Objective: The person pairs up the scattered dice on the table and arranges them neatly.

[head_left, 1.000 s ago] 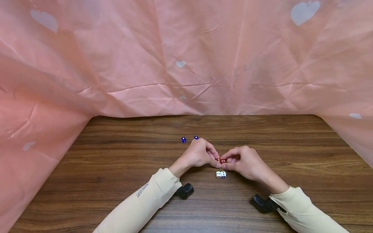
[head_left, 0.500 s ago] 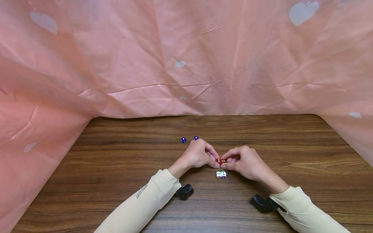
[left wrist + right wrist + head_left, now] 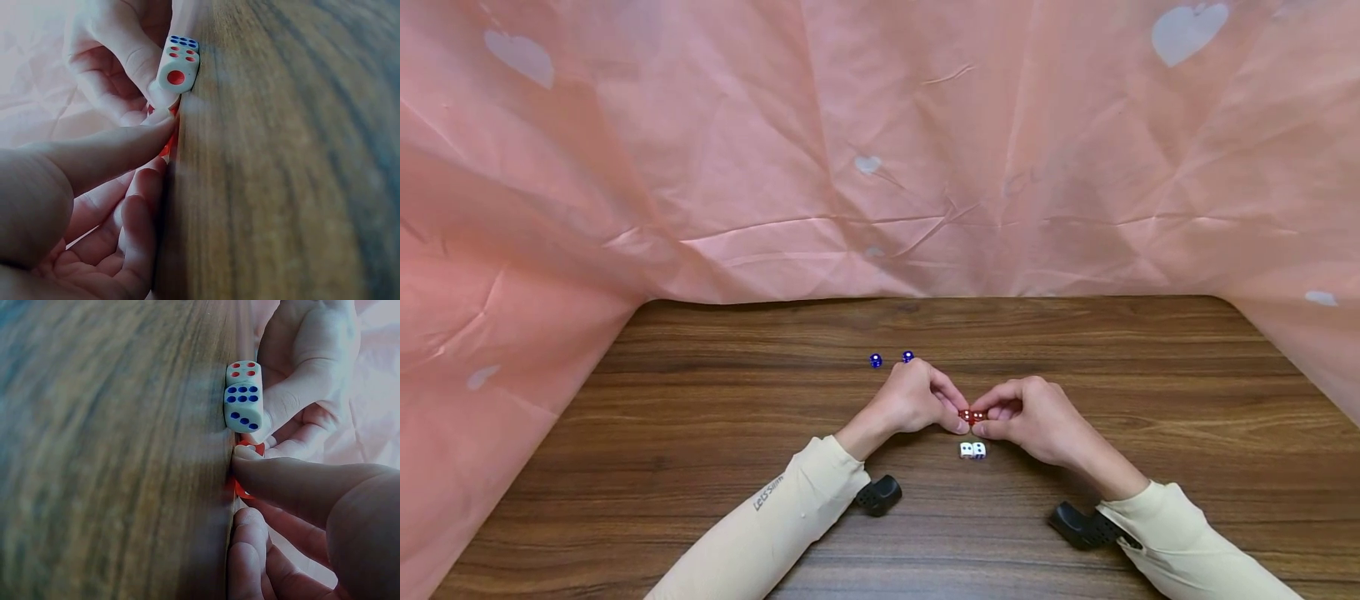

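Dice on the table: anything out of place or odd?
Nothing looks spilled or visibly damaged. Only the blue dice stand out: they sit apart, while the white dice lie side by side and the left hand and right hand pinch the red dice.

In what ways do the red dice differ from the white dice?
The left hand and right hand pinch the red dice; neither grips the white dice. The red dice show white pips; the white dice show red and blue ones. Each colour forms a side-by-side pair.
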### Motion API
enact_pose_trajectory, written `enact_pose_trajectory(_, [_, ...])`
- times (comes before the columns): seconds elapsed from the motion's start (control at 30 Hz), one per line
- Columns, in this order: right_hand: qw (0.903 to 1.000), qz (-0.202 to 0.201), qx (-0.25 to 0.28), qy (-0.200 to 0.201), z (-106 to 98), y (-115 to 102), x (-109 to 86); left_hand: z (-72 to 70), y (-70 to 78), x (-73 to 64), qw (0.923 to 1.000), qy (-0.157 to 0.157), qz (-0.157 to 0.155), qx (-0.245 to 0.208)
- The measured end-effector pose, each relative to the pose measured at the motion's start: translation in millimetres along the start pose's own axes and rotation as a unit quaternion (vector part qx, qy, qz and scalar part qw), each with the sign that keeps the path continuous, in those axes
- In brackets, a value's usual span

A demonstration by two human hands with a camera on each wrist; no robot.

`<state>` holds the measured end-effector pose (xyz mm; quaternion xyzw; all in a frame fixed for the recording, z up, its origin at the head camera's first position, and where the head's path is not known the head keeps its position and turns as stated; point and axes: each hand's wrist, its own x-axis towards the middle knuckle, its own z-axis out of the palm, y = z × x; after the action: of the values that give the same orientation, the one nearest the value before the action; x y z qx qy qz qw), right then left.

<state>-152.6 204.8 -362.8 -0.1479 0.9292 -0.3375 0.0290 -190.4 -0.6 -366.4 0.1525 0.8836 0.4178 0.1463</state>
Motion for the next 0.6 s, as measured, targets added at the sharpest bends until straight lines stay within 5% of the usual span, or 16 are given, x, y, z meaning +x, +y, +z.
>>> enact_pose_trajectory(0.6, [0.9976, 0.013, 0.049, -0.047, -7.5, 6.1, 4.6, 1.7, -2.7, 0.3, 0.9996, -0.002, 0.005, -0.026])
